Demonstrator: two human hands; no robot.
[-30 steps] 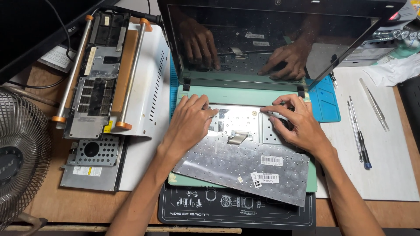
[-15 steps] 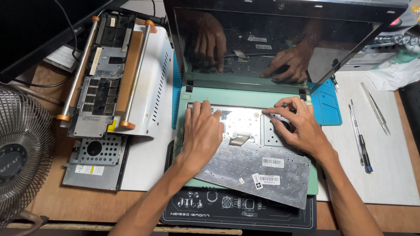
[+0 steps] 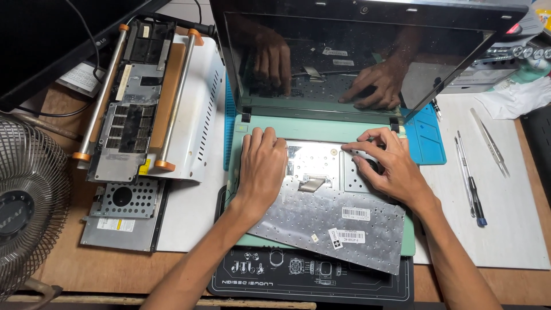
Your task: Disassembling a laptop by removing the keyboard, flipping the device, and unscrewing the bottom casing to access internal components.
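Mint-green opened laptop [image 3: 321, 129] on wooden bench [image 3: 63, 270], dark screen upright. Flat grey metal-backed keyboard panel [image 3: 333, 221] already lifted out, flipped face down, resting tilted over front edge; thin ribbon cable [image 3: 311, 183] apparently not yet detached. Left hand [image 3: 262, 169] flat on exposed tray, fingers together, holding nothing. Right hand [image 3: 390, 166] with fingers spread, tips pressing near tray's rear edge. Alongside: white perforated metal chassis [image 3: 189, 115], wire-caged fan [image 3: 28, 195], black-handled screwdriver [image 3: 472, 189], slim steel tweezers [image 3: 491, 143]. Nothing obstructing.

Fan [image 3: 26, 206] cut off left; keyboard [image 3: 333, 227] labels unreadable.
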